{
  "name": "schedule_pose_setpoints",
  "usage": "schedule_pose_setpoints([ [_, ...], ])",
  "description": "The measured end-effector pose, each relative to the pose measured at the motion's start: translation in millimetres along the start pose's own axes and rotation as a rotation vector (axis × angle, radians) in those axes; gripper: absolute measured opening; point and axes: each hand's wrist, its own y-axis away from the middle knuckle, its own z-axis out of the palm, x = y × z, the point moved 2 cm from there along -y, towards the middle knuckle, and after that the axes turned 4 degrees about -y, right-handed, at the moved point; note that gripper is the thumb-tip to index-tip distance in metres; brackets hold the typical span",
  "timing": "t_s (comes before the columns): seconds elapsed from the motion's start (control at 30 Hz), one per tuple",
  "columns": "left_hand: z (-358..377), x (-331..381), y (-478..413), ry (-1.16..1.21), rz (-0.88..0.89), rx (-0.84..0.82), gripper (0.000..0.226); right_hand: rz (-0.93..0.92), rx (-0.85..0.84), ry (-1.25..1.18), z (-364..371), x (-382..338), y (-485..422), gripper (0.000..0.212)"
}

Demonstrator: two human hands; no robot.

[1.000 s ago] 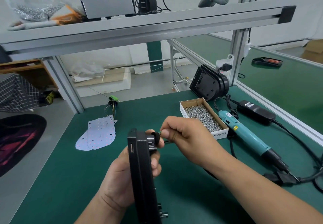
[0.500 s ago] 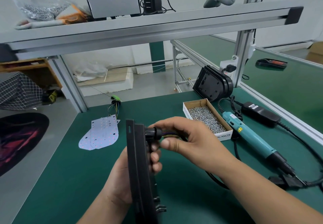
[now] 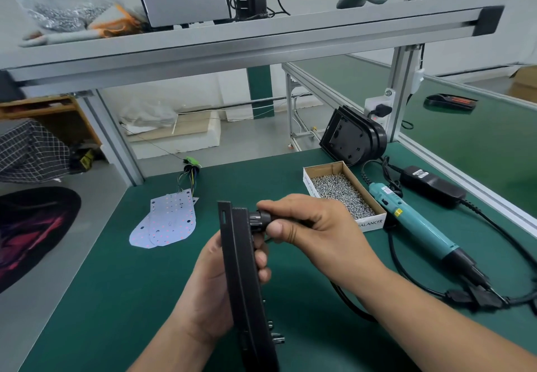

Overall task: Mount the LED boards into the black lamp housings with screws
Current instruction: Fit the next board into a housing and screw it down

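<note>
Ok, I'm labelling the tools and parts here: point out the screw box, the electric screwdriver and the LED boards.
screw box [image 3: 372, 223]: head view, white front wall.
electric screwdriver [image 3: 418, 223]: head view, middle of teal body.
LED boards [image 3: 171, 220]: head view, white face of top board.

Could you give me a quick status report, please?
Left hand grips black lamp housing on edge. Right hand pinches its cable fitting. LED boards lie unmounted.
</note>
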Motion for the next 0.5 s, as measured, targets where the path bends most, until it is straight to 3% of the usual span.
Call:
schedule_pose_setpoints([
  [0.1,1.8,2.4,0.0,-0.038,0.01,0.044,0.061,-0.023,0.005,0.062,0.1,-1.7,-0.2,0.031],
  [0.5,4.7,7.3,0.6,-0.058,0.015,0.067,0.07,-0.003,-0.007,0.074,4.1,-9.3,3.5,0.027],
])
